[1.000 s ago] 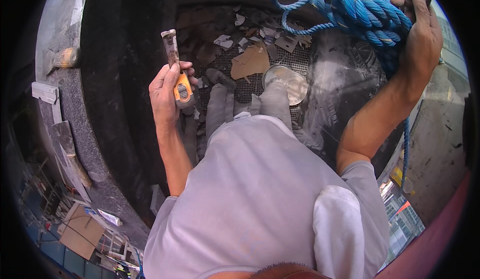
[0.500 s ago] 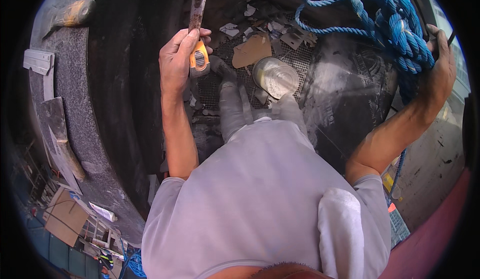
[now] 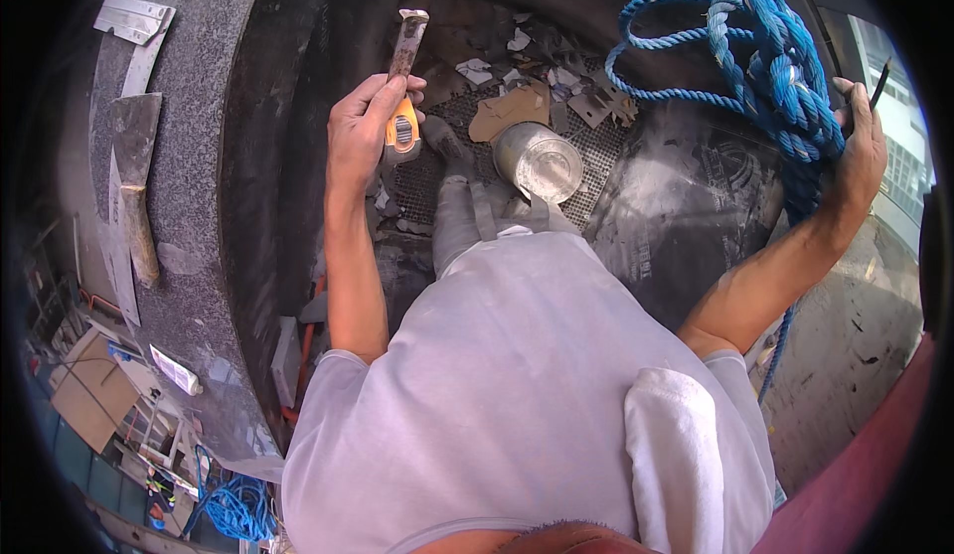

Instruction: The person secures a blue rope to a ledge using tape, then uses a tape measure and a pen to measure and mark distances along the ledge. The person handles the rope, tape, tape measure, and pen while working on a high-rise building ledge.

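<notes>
My left hand (image 3: 360,129) is raised, closed round a yellow-and-grey hand tool (image 3: 402,129). The tool has a ribbed part on its body, and a flat, stained metal piece points up past my thumb. My right hand (image 3: 863,142) is up at the right, beside a thick knotted bundle of blue rope (image 3: 792,87). A thin dark stick (image 3: 880,84) pokes out from between its curled fingers. The rope overlaps the palm, and I cannot tell whether the hand touches it. Below and between my hands, a metal can (image 3: 549,163) stands by my legs.
Paper and cardboard scraps (image 3: 512,112) litter the dark mesh floor. Along the left runs a speckled ledge (image 3: 199,87) with a wooden-handled scraper (image 3: 137,206), metal strips and a white tube (image 3: 176,369). More blue rope (image 3: 237,506) lies lower left. A white cloth (image 3: 674,455) hangs over my shoulder.
The view has shifted, so the ledge and its tools appear further right and higher. Both hands keep their hold, the left one slightly lower in the picture.
</notes>
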Motion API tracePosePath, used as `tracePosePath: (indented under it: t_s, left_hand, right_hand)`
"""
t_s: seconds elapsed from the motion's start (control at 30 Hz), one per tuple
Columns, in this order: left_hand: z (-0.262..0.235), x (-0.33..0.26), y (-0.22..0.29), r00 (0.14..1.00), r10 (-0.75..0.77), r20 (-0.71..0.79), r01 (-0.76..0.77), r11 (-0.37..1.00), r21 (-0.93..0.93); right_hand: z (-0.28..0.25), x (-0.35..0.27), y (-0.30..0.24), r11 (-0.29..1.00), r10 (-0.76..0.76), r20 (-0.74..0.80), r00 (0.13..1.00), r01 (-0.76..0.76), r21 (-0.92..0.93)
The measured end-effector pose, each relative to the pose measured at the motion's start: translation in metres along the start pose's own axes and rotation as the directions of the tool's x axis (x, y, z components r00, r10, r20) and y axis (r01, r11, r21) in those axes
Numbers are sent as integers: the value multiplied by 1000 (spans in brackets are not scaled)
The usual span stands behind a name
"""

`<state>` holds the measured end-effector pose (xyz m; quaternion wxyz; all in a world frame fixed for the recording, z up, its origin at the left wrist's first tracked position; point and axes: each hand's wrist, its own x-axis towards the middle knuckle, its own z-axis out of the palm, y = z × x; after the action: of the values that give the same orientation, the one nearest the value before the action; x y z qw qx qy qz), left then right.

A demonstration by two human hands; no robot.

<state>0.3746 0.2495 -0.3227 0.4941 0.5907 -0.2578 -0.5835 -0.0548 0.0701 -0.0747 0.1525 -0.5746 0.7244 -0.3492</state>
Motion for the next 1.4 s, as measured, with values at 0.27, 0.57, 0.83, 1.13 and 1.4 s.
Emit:
tracePosePath:
  t_s: [0.27, 0.57, 0.83, 1.13, 1.4]
  left_hand:
    - [2, -15, 16, 995, 90, -30, -91, 996, -9]
    - [20, -31, 27, 988, 153, 8, -154, 988, 26]
    - [54, -19, 54, 973, 203, 112, -184, 969, -166]
    - [126, -1, 135, 830, 514, 216, -473, 854, -218]
    - [197, 81, 333, 688, 702, 183, -696, 710, -105]
  right_hand:
    - [3, 9, 9, 995, -79, 31, 996, 81, -57]
    - [-4, 10, 15, 982, -131, 94, 987, 142, -124]
    - [4, -1, 3, 978, -172, 112, 979, 183, -97]
    - [-7, 3, -8, 977, -211, 365, 907, 205, 58]
    - [-45, 75, -38, 989, -144, 767, 625, 105, 100]
